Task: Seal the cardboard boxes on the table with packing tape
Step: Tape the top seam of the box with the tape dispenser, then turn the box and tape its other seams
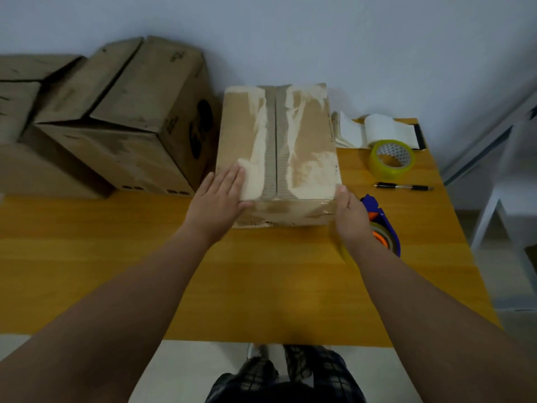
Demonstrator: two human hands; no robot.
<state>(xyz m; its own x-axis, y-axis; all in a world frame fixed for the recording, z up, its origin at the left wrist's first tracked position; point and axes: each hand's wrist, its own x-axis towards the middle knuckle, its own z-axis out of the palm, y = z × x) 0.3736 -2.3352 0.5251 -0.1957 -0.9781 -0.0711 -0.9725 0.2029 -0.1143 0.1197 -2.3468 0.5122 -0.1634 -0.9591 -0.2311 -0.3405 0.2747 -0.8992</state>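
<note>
We look forward and down from one wide-angle head-worn camera, standing at the near edge of the worktop (pixel 116 271) and facing the wall (pixel 290 39). Our forearms reach in from the bottom corners, close below the lens, edges bowing outward.

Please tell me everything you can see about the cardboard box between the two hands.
The cardboard box is brown, closed and lies flat on the wooden table. Its top is worn: pale torn patches flank the centre seam, where the ribbed inner layer shows. Clear tape seems to shine at its near right corner. The left hand lies flat on its near left corner; the right hand touches its near right corner.
</note>
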